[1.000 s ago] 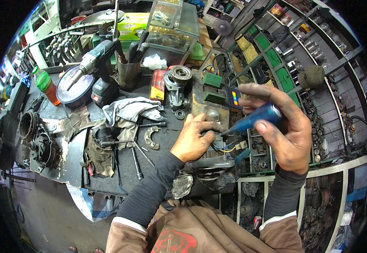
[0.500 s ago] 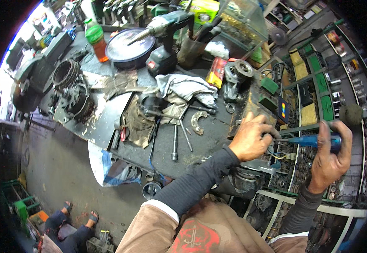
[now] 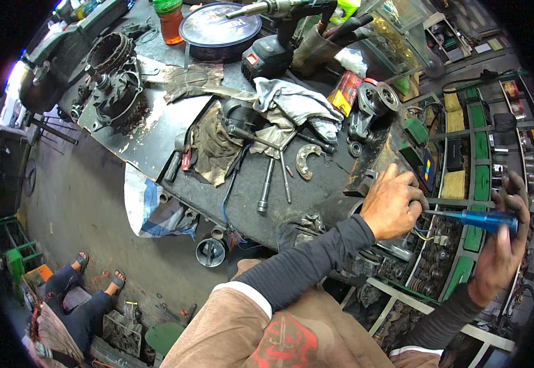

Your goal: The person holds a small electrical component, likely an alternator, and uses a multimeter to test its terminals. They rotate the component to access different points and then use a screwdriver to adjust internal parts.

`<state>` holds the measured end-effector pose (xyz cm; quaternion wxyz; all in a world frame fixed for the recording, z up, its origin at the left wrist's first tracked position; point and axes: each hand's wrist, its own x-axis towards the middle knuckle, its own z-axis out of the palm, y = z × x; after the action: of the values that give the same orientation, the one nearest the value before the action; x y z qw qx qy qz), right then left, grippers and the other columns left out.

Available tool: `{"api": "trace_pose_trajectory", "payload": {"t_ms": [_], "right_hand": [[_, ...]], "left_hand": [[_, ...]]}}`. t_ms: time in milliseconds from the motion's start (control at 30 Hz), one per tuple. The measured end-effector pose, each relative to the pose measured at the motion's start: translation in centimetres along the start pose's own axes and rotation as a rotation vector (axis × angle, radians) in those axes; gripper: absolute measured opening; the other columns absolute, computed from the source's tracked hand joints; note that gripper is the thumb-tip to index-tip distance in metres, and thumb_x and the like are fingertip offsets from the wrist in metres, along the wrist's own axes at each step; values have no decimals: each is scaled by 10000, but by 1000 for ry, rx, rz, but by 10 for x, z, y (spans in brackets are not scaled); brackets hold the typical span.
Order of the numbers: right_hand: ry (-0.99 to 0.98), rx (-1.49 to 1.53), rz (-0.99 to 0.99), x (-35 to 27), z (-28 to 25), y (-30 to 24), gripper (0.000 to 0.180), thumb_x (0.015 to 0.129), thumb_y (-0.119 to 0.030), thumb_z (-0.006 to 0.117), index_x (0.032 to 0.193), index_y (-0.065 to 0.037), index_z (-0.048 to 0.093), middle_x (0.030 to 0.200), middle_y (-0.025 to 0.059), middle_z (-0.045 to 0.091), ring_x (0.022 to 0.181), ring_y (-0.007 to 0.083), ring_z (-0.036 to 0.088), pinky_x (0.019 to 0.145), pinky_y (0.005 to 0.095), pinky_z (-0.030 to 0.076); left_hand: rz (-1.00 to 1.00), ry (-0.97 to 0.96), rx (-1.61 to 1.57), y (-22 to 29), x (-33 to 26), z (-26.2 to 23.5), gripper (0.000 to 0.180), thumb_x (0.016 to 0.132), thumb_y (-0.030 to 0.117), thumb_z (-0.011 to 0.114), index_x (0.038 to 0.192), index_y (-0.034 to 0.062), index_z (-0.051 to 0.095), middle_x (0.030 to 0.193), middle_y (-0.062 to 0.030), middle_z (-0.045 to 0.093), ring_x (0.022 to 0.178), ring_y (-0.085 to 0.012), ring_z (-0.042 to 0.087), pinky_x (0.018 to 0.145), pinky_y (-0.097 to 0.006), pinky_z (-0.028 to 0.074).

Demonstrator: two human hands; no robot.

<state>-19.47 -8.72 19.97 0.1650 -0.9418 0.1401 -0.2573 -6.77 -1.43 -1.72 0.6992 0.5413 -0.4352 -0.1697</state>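
Observation:
My left hand [image 3: 393,203] is closed over a small metal part at the right edge of the dark workbench [image 3: 242,190], its fingers curled down so the part is mostly hidden. My right hand [image 3: 501,244] grips a blue-handled screwdriver [image 3: 479,219] whose shaft points left into the spot under my left hand. Thin coloured wires hang just below that spot. Both forearms wear dark sleeves.
On the bench lie sockets and extension bars [image 3: 267,184], a curved brake shoe [image 3: 305,161], greasy rags [image 3: 291,104], a cordless drill [image 3: 279,30], a round tin [image 3: 219,26] and an engine casing [image 3: 115,92]. Green parts shelves [image 3: 479,178] stand to the right. A person's sandalled feet [image 3: 98,273] rest on the floor at lower left.
The view has swung down and right, so the bench sits higher. My left hand stays on the part; my right hand with the screwdriver has lowered a little.

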Motion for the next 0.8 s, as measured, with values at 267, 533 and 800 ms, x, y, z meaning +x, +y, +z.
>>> {"api": "trace_pose_trajectory", "payload": {"t_ms": [267,533,800], "right_hand": [[428,-289,16,-26,24,25,393,1025,-81,611,1388,59,559,1340,230,618,1267,319,597,1106,481,490],[-19,7,76,-20,-13,-3,553,1010,-245,625,1469,42,510,1376,203,591,1219,291,590,1045,445,488],[-87,82,-46,-2,-6,1,557,996,-360,689,1433,-49,536,1481,251,511,1299,374,571,1094,514,461]], "left_hand": [[-5,12,43,4,-4,-1,240,811,189,577,850,128,805,914,-100,576,967,-321,497,887,-454,468],[-29,33,57,2,-6,6,216,820,190,602,865,126,803,940,-101,575,1004,-333,503,912,-455,461],[-17,28,66,3,2,4,224,801,173,591,849,89,792,946,-103,585,982,-322,501,908,-446,472]]}}
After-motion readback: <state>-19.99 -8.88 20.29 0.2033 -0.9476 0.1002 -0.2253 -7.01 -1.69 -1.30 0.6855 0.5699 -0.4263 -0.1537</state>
